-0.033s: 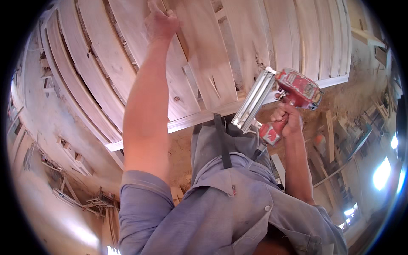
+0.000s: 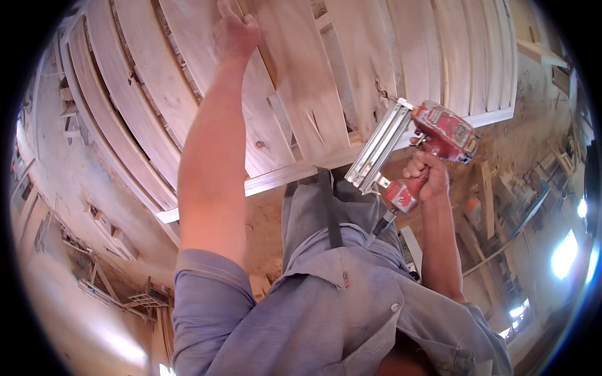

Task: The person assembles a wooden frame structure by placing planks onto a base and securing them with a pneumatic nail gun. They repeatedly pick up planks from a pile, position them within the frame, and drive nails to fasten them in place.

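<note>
My right hand (image 2: 433, 175) is wrapped round the handle of a worn red nail gun (image 2: 448, 135). The gun's long silver magazine (image 2: 379, 147) slants down and left, and an air hose fitting (image 2: 381, 224) joins the handle's lower end. Its nose is near the front part of a wooden slat (image 2: 364, 56), but contact cannot be made out. My left hand (image 2: 237, 34) reaches far over the slatted panel, beside a gap between two slats. One finger points forward while the others curl under. What these may grip is hidden beneath the hand.
A pale wooden rail (image 2: 276, 178) runs along the panel's near edge, close to my body. Wood offcuts (image 2: 486, 194) lie on the dusty floor to the right. Further pieces (image 2: 113, 232) and a wooden frame (image 2: 150, 297) are at the left.
The nail gun and my right hand have shifted very slightly to the right. My left forearm has moved a little left. Both hands keep their grip.
</note>
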`<state>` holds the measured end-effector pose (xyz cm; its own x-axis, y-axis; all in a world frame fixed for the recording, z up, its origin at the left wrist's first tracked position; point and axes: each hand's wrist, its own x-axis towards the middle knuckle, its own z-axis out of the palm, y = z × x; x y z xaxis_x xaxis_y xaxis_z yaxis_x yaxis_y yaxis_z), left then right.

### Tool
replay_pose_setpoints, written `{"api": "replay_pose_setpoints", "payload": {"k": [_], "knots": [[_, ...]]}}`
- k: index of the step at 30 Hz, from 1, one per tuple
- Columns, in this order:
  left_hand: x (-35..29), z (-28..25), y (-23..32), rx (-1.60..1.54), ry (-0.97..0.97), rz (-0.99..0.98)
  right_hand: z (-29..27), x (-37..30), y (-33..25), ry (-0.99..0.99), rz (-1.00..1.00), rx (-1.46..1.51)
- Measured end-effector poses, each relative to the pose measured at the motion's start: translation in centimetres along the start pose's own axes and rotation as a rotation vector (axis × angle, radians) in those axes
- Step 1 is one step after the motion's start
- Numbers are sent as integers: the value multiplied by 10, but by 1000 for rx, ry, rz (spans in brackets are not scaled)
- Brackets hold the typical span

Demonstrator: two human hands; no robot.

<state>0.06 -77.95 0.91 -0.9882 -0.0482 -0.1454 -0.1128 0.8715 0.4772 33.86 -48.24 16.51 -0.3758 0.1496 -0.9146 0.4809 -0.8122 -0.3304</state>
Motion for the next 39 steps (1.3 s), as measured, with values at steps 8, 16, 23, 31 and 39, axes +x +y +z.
{"api": "replay_pose_setpoints", "payload": {"k": [8, 16, 23, 31, 39], "knots": [[-70, -58, 7, -147, 305, 231, -37, -27, 3, 46, -125, 56], [-113, -210, 4, 114, 1131, 229, 16, 50, 27, -181, 53, -104], [-101, -241, 73, -202, 814, 6, 195, 158, 139, -916, 260, -83], [-81, -111, 109, -293, 371, 59, 170, 145, 132, -648, -197, -543], [-57, 14, 135, -75, 48, 56, 11, 160, 2, -64, -797, -872]]}}
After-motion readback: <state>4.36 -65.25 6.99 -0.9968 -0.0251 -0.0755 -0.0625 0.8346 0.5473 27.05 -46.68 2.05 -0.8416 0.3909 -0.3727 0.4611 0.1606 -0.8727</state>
